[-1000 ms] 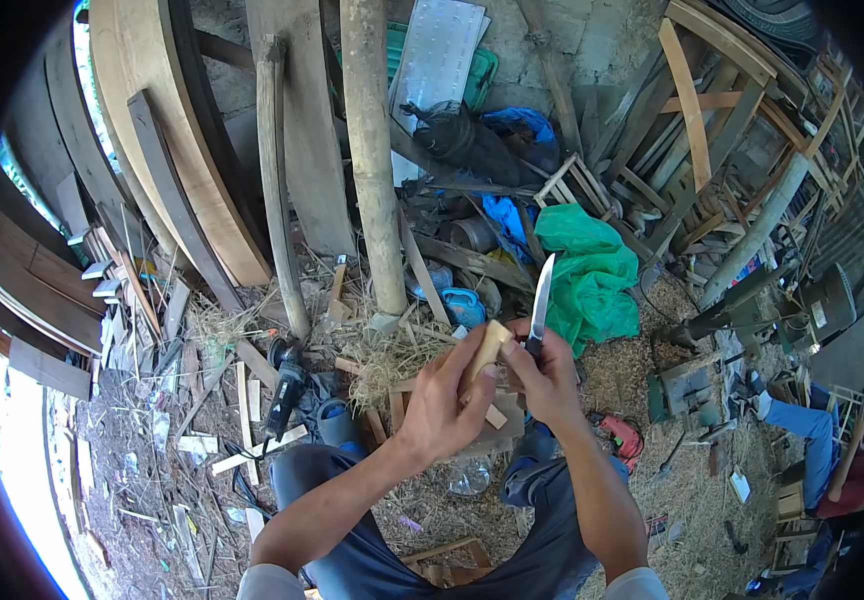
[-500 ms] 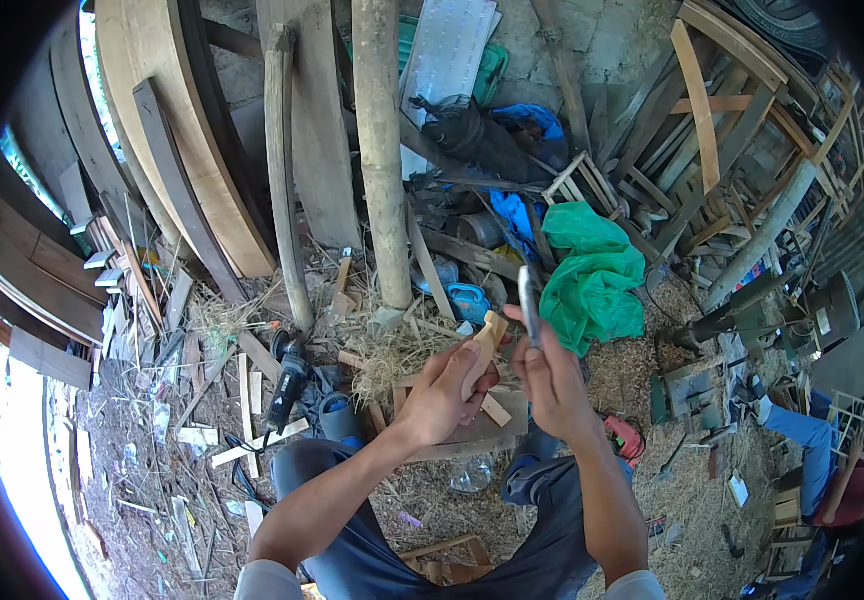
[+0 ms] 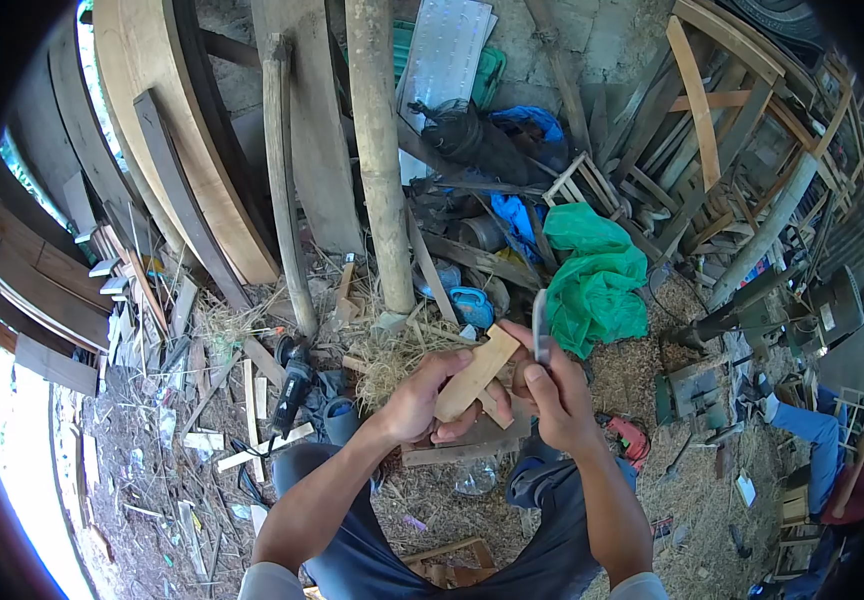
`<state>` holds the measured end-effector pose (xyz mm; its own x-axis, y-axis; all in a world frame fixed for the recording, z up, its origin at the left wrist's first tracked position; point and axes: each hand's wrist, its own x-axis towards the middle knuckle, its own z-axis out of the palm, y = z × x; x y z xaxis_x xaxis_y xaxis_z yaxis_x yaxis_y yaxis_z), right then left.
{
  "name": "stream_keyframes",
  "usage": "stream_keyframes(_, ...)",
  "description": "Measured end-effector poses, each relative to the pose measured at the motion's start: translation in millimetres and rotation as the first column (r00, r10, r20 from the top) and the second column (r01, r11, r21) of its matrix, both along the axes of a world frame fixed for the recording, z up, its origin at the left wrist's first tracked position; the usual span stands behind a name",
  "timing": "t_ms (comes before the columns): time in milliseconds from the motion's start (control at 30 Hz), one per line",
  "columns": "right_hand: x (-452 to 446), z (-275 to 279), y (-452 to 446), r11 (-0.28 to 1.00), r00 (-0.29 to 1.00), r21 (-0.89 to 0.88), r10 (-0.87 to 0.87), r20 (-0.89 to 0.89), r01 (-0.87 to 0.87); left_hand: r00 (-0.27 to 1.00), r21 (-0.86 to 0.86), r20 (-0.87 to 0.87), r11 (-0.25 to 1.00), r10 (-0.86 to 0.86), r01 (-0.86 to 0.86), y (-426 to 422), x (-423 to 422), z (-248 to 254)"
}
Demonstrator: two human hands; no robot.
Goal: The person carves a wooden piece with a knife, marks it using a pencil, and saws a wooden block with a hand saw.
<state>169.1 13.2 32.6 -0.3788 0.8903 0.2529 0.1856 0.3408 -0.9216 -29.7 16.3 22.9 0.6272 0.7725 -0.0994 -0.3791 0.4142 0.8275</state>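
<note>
My left hand (image 3: 417, 402) is closed around a small carved piece of pale wood (image 3: 476, 374), its broad flat face turned up toward me. A notch shows near the upper end of the wood. In my right hand (image 3: 560, 402) is a knife (image 3: 541, 318), its blade pointing up and away from me; the handle is mostly hidden by my fingers. Fingers of my right hand are close to the upper end of the wood, and whether they touch it I cannot tell. Both hands are above a low wooden block (image 3: 460, 452) between my knees.
An angle grinder (image 3: 295, 388) lies left of my legs, among wood scraps and straw. A red power tool (image 3: 629, 441) is on the right. Crumpled green plastic (image 3: 597, 285) lies ahead, beside a standing pole (image 3: 382, 160). Another person's leg (image 3: 810, 432) shows at far right.
The wood has turned in my left hand, so its broad face now shows instead of its edge. The knife has shifted slightly right and its tip is lower.
</note>
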Motion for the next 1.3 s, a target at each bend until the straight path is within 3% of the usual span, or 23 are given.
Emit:
stream_keyframes(67, -0.7, 3.3, -2.7, 1.000, 0.999, -0.001, -0.031, 0.009, 0.031, 1.000, 0.008, -0.005, 1.000, -0.009, 0.009, -0.2, -0.2, -1.8)
stream_keyframes(133, -5.9, -0.3, -3.6, 0.995, 0.986, 0.014, -0.099, -0.133, 0.101, 1.000, 0.016, -0.011, 1.000, -0.018, 0.018, 2.2, -3.8, -3.5)
stream_keyframes(167, -6.1, -1.9, -3.6, 0.992, 0.976, 0.017, -0.120, -0.181, 0.125, 0.992, 0.071, -0.107, 0.995, -0.062, 0.070, 6.2, -8.9, -3.8)
stream_keyframes(233, -0.9, -4.6, -0.4, 0.968, 0.972, -0.153, -0.215, -0.090, 0.200, 0.973, 0.124, -0.210, 0.984, -0.098, 0.126, 8.7, -10.7, -2.1)
stream_keyframes(300, 2.8, -11.3, 4.8, 0.948, 0.951, -0.198, -0.277, -0.134, 0.248, 0.979, 0.202, -0.115, 0.969, 0.167, -0.142, 9.5, -6.7, 1.4)
stream_keyframes(333, 4.4, -15.3, 7.4, 0.924, 0.926, -0.248, -0.337, -0.169, 0.291, 0.979, 0.207, -0.116, 0.968, 0.168, -0.142, 9.7, -4.9, 1.1)
stream_keyframes(400, 5.6, -17.8, 10.1, 0.924, 0.914, -0.237, -0.350, -0.206, 0.300, 0.909, 0.190, 0.004, 0.892, 0.418, -0.411, 12.7, -4.3, -4.3)
stream_keyframes(467, 3.0, -18.1, 4.6, 0.875, 0.916, -0.431, -0.336, -0.218, 0.218, 0.907, 0.142, 0.084, 0.896, 0.413, -0.421, 16.3, -7.2, -16.4)
stream_keyframes(533, -9.0, -20.2, -1.7, 0.913, 0.913, -0.361, -0.300, -0.275, 0.191, 0.852, 0.029, 0.214, 0.868, 0.479, -0.495, 18.6, -2.7, -28.1)
stream_keyframes(600, -12.3, -25.6, -7.3, 0.904, 0.967, -0.402, -0.216, -0.138, 0.145, 0.845, 0.050, 0.199, 0.856, 0.496, -0.514, 19.0, 0.6, -30.7)
stream_keyframes(633, -18.6, -28.4, -9.2, 0.947, 0.975, -0.277, -0.200, -0.100, 0.165, 0.822, 0.107, 0.153, 0.818, 0.548, -0.565, 17.7, 4.2, -27.4)
stream_keyframes(667, -18.8, -28.0, -9.2, 0.946, 0.975, -0.277, -0.201, -0.099, 0.168, 0.794, 0.167, 0.111, 0.776, 0.598, -0.608, 17.2, 6.1, -24.9)
stream_keyframes(733, -20.0, -26.0, -8.2, 0.987, 0.989, -0.084, -0.143, -0.030, 0.140, 0.797, 0.199, 0.069, 0.775, 0.600, -0.600, 15.9, 3.2, -23.7)
stream_keyframes(833, -17.9, -16.8, -7.0, 0.949, 0.960, -0.227, -0.252, -0.119, 0.220, 0.797, 0.284, -0.015, 0.767, 0.603, -0.575, 12.9, 1.7, -21.7)
stream_keyframes(1000, -13.2, -26.1, 3.5, 0.969, 0.967, -0.115, -0.233, -0.105, 0.220, 0.824, 0.353, -0.097, 0.793, 0.558, -0.496, 11.1, 2.7, -18.6)
stream_keyframes(1200, -10.1, -37.1, 13.7, 0.947, 0.966, -0.194, -0.250, 0.066, 0.258, 0.790, 0.379, -0.171, 0.779, 0.589, -0.499, 16.9, -3.0, -22.1)
stream_keyframes(1267, 3.1, -91.5, 32.1, 0.928, 0.940, -0.251, -0.204, 0.275, 0.275, 0.748, 0.358, -0.216, 0.764, 0.628, -0.538, 28.8, -10.4, -31.4)
stream_keyframes(1300, 3.4, -104.4, 36.0, 0.915, 0.809, -0.271, -0.093, 0.581, 0.300, 0.756, 0.208, -0.197, 0.780, 0.624, -0.590, 34.4, -6.2, -40.0)
